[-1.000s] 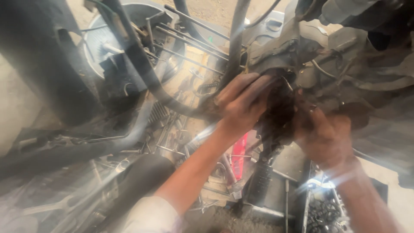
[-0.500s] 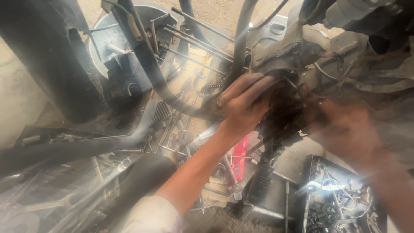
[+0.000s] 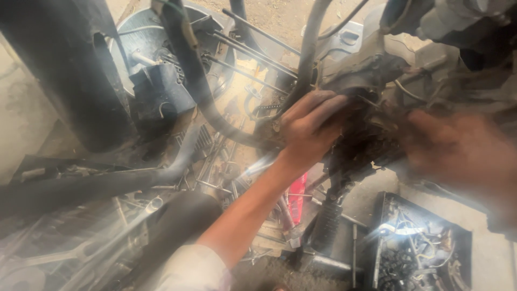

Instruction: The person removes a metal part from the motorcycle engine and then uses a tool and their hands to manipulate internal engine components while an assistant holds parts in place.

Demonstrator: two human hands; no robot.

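While the left hand point(image 3: 309, 126) presses flat, fingers together, on the greasy engine part point(image 3: 361, 132) under the frame, the blurred right hand point(image 3: 458, 148), grip unreadable, should work slowly.

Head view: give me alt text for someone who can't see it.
The left hand presses on a greasy, dark engine part of a motorcycle, while the blurred right hand reaches in from the right. Below lie scattered tools, a red object, a footpeg and a tray of small metal parts.
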